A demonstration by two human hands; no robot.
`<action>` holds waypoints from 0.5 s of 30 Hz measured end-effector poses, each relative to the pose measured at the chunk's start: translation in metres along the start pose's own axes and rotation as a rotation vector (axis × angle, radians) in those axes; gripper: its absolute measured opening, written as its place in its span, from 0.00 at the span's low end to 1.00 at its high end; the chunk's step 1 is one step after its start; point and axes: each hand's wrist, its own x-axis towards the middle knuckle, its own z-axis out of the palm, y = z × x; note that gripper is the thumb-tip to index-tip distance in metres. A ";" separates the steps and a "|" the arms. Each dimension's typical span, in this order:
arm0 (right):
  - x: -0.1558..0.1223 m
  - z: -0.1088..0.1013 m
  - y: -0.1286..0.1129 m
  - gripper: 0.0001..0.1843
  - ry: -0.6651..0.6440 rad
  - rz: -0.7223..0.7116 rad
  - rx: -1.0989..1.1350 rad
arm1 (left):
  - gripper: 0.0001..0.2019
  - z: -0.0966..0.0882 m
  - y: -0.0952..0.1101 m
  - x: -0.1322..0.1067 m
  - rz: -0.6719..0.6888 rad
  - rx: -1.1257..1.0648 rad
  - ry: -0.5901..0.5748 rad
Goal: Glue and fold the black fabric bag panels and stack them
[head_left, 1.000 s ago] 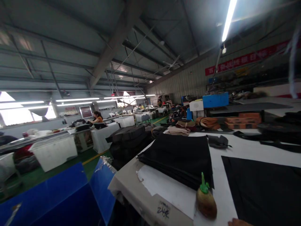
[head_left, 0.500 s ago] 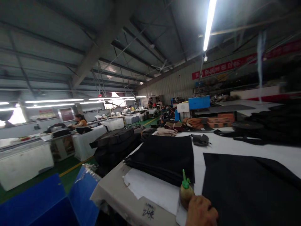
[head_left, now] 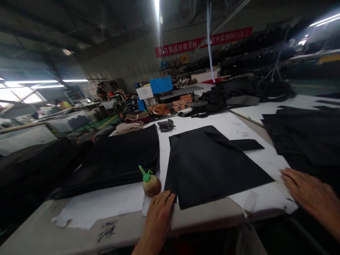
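Observation:
My left hand lies flat on the white table top, fingers stretched, touching the near left corner of a black fabric sheet. Just beyond its fingertips stands a brown glue bottle with a green nozzle. My right hand rests open on the table's right side, fingers spread, next to the right edge of the white paper and near another black fabric piece. Neither hand holds anything.
A stack of black fabric lies left of the bottle. More dark fabric heaps, tan folded pieces, orange boxes and a blue box sit at the far end. Other work tables stand off to the left.
The view swung down and to the right. My left hand moved from beside the bottle onto the fabric corner, and my right hand came into view on the right.

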 end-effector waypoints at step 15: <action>-0.080 -0.028 -0.096 0.13 -0.092 0.060 0.332 | 0.40 -0.013 -0.031 0.022 -0.610 -0.699 0.288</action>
